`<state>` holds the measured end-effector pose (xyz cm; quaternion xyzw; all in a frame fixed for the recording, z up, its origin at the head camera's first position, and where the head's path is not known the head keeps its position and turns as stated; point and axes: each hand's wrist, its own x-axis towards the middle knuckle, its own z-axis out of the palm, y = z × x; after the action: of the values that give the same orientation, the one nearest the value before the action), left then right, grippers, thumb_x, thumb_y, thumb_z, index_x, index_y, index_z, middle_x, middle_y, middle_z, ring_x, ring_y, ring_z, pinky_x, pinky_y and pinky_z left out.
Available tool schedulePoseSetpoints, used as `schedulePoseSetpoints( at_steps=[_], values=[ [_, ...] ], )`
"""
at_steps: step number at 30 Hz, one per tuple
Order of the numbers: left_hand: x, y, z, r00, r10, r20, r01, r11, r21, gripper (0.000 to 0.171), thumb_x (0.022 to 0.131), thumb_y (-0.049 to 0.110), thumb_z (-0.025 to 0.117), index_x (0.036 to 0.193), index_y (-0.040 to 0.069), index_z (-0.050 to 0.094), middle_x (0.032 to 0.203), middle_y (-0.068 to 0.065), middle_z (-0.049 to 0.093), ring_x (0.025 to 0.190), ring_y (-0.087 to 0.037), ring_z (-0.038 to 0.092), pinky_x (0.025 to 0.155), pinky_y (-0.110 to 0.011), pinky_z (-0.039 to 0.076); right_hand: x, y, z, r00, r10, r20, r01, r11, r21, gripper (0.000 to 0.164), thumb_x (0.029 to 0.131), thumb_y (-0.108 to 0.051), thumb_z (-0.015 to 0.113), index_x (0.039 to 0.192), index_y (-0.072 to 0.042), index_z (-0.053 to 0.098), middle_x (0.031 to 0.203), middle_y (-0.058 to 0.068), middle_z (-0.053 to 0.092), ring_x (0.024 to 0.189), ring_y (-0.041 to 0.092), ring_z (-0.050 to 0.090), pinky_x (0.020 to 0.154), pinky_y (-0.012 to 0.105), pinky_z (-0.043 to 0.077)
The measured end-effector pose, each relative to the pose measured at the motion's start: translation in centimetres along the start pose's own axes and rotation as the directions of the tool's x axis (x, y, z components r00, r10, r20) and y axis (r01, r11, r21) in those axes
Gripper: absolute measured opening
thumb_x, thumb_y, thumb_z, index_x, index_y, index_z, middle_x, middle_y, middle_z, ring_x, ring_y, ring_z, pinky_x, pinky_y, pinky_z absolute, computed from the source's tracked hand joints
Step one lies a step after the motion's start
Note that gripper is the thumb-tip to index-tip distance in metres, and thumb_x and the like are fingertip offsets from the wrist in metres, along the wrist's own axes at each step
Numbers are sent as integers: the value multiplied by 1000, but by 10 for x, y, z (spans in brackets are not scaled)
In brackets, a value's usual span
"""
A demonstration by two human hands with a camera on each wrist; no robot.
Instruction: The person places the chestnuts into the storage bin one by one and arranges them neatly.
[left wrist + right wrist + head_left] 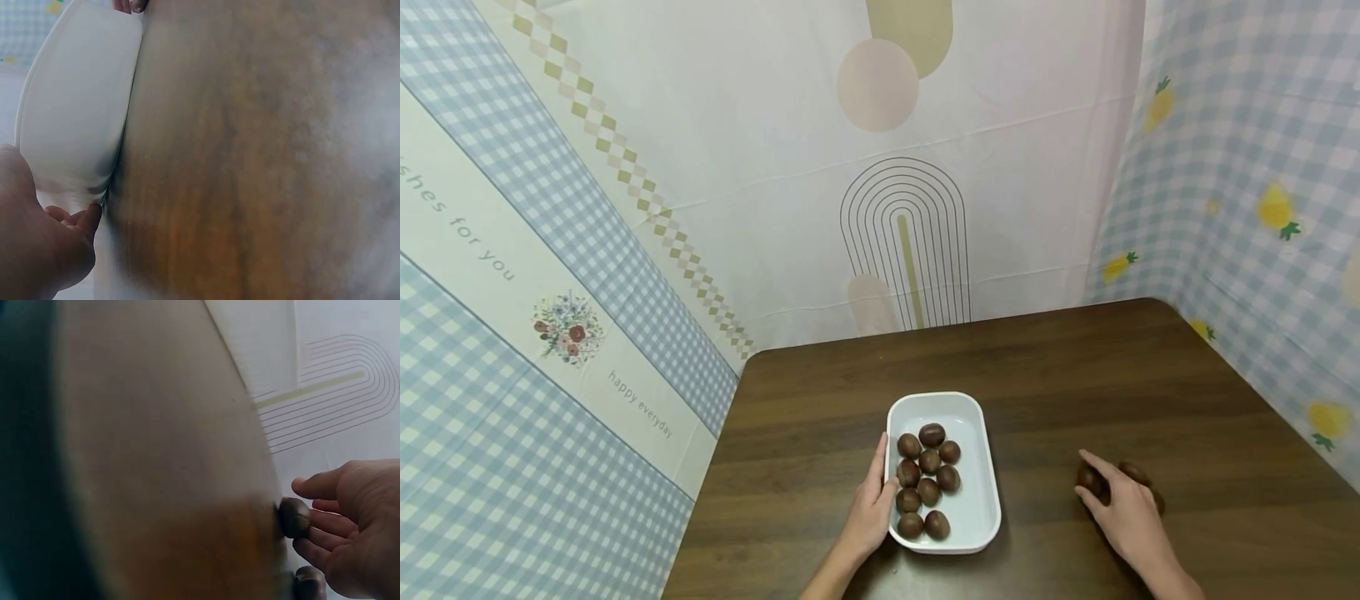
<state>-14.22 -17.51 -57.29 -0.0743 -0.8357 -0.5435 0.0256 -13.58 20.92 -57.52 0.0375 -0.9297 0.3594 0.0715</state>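
A white rectangular dish (977, 492) with rounded corners stands on the table, with several brown chestnuts (929, 461) mostly along its left side. My left hand (869, 508) holds the dish's left side, thumb at the rim and fingers along the outer wall. In the left wrist view, the fingertips (94, 215) reach the wall's lower edge. Off to the right, my right hand (1127, 508) is low over a few loose chestnuts. One chestnut (294, 517) lies between its spread thumb and fingers. Two others, including a chestnut (1133, 473), show partly past the hand.
The dark wood table (1037, 358) has its back edge against a pale patterned cloth (1037, 208). Checked cloths hang on both sides, the left cloth (512, 333) with lettering and the right cloth (1232, 233) with yellow fruit prints.
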Motion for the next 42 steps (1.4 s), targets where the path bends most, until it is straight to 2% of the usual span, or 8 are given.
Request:
schedulePoseSetpoints(
  at_steps=[3,5,9,11,18,29,36,42],
  values=[
    [0,1,0,1000,0,1,0,1000,-7,71,108,10,52,171,25,24,167,-13,41,145,-33,47,117,-56,37,-2,1,2,1000,19,20,-19,1000,3,60,92,-2,79,147,7,57,133,40,62,55,20,58,60,35,51],
    [-1,1,0,1000,3,2,-3,1000,-9,71,108,10,52,171,25,24,167,-13,40,145,-33,47,118,-55,37,-5,2,3,1000,9,6,-9,1000,2,58,91,0,80,145,6,59,135,39,61,62,32,66,63,41,56],
    [-1,0,-1,1000,10,3,-10,1000,-6,71,108,10,52,172,26,23,167,-13,40,146,-33,47,118,-54,36,-9,4,8,995,-59,-76,57,998,-20,54,86,3,83,137,5,66,132,35,65,99,51,71,78,59,59],
    [-1,0,-1,1000,11,0,-11,1000,2,71,108,10,52,171,26,24,167,-13,40,146,-32,47,118,-53,37,-11,5,10,992,-78,-103,76,997,-26,53,85,5,84,135,4,68,131,33,66,105,54,68,80,62,58],
    [0,-2,0,1000,11,0,-11,1000,14,71,108,10,52,172,25,23,167,-13,41,146,-32,47,118,-53,37,-13,3,11,993,-65,-97,62,998,-25,52,84,4,84,134,3,69,132,32,66,107,55,67,82,64,57],
    [1,-2,0,1000,6,3,-6,1000,28,70,109,10,51,172,24,23,166,-13,41,145,-32,48,117,-54,38,-17,0,10,992,-91,-91,88,996,-32,49,82,3,87,129,0,73,123,28,72,102,48,71,77,57,59],
    [0,0,0,1000,0,3,0,1000,12,71,108,10,52,172,25,24,166,-13,41,144,-32,48,116,-54,39,-19,-3,7,997,-63,-36,63,998,-16,47,83,2,86,129,0,73,120,27,73,98,44,73,75,53,60],
    [0,-1,0,1000,1,-2,-1,1000,-12,71,108,9,52,171,26,24,165,-14,42,142,-33,51,114,-52,42,-20,-6,5,999,-47,3,47,999,11,46,83,3,86,127,0,74,111,20,76,94,35,75,74,46,60]
  ],
)
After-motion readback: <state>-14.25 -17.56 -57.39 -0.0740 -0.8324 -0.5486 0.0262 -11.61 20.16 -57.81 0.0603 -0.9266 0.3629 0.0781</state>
